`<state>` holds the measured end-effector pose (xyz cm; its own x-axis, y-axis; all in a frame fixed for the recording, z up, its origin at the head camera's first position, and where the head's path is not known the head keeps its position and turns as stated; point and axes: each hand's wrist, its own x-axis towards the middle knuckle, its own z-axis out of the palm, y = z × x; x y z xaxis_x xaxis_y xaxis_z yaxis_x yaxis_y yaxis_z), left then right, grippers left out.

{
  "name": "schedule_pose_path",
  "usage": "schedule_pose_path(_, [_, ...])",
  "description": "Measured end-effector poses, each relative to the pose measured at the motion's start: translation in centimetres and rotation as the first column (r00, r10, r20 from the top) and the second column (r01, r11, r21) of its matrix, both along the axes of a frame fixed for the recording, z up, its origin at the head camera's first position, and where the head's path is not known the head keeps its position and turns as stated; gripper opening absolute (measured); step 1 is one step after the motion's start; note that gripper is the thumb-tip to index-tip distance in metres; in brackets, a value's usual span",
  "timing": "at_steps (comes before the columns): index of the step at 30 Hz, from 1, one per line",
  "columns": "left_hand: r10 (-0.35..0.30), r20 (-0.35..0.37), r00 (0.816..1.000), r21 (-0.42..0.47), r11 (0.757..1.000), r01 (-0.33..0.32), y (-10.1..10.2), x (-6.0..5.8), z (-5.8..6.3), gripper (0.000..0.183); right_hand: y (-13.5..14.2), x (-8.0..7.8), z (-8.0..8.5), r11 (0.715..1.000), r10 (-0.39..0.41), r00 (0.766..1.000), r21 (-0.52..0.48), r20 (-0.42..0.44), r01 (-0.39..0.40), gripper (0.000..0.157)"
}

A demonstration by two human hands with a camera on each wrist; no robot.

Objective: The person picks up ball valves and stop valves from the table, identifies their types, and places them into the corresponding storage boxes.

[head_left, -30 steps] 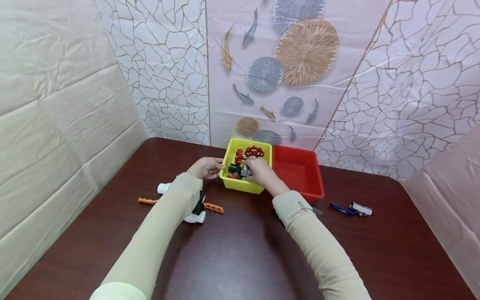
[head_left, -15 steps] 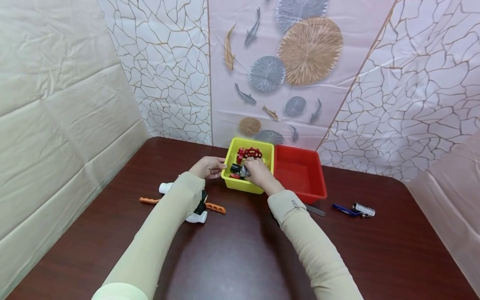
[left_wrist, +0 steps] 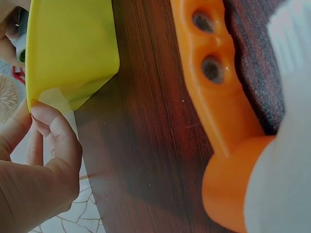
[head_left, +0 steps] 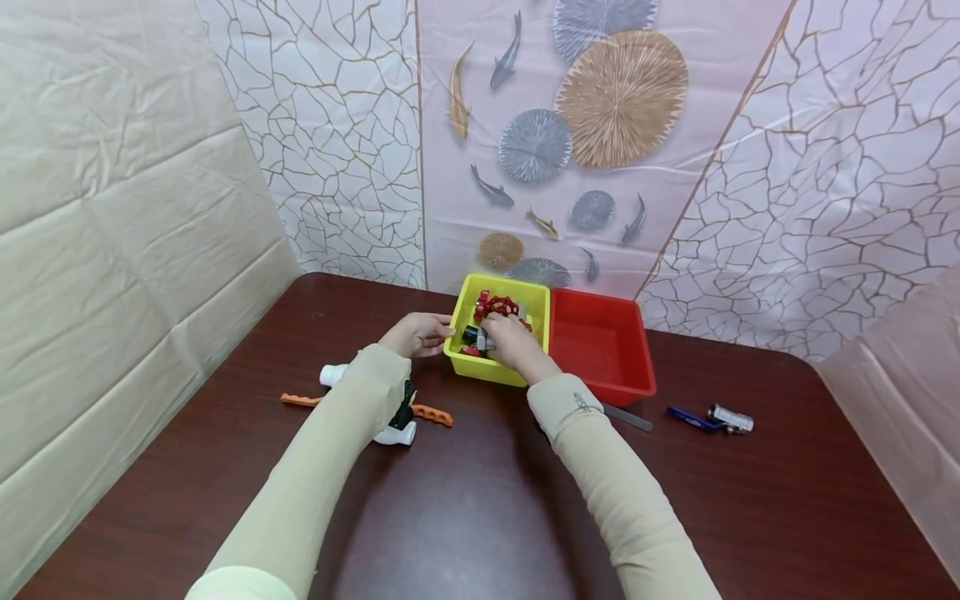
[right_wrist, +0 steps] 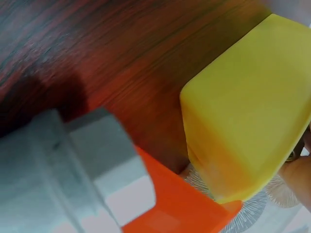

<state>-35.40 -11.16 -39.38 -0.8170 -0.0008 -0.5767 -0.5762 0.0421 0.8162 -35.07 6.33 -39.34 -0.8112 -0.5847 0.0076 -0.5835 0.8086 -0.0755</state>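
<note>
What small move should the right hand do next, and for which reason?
Perhaps the right hand should gently settle the gray fitting down: it seems gripped inside the yellow bin, with a red wheel close by, and the left hand pinches that bin, likely steadying it.

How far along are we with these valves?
Looks done: red handwheels sit in the yellow bin. In hand: right hand grips a gray fitting inside it; left hand pinches the bin. Probably left: the blue-handled valve and white, orange-handled valve, both on the table. Unclear whether the fitting is going in or out.
</note>
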Motion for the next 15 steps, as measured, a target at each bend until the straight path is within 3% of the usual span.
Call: schedule_pose_path(15, [-0.002, -0.004, 1.0, 0.029, 1.0, 0.002, -0.06, -0.03, -0.29, 0.043, -0.07, -0.04, -0.37, 0.999, 0.005, 1.0, 0.048, -0.004, -0.005, 0.046])
